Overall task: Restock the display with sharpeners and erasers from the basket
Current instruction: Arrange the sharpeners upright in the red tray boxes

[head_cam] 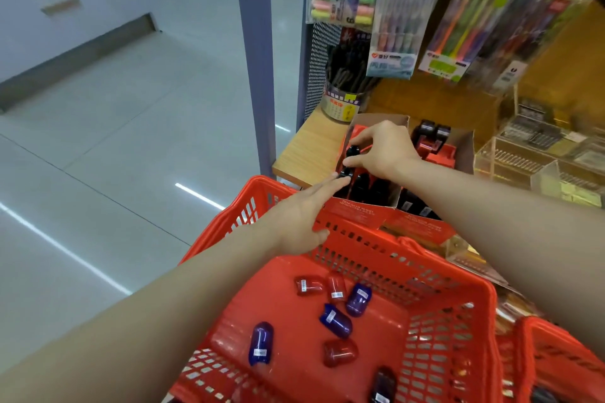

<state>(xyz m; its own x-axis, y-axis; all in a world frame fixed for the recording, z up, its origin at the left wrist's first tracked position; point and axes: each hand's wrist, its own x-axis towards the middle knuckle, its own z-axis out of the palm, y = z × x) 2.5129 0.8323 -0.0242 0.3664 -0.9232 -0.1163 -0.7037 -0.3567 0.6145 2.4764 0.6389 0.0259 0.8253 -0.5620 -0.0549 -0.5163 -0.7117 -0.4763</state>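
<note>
A red plastic basket sits in front of me with several red and blue sharpeners loose on its floor. Beyond its far rim a red cardboard display box on a wooden shelf holds dark sharpeners in rows. My right hand reaches into the box and pinches a black sharpener between thumb and fingers. My left hand stretches flat over the basket rim, its straight fingertips touching another black sharpener at the box's left edge.
A second display box with dark and red items stands behind the first. A tin of pens sits on the wooden shelf, hanging pen packs above. Clear acrylic trays lie to the right. A second red basket is at lower right.
</note>
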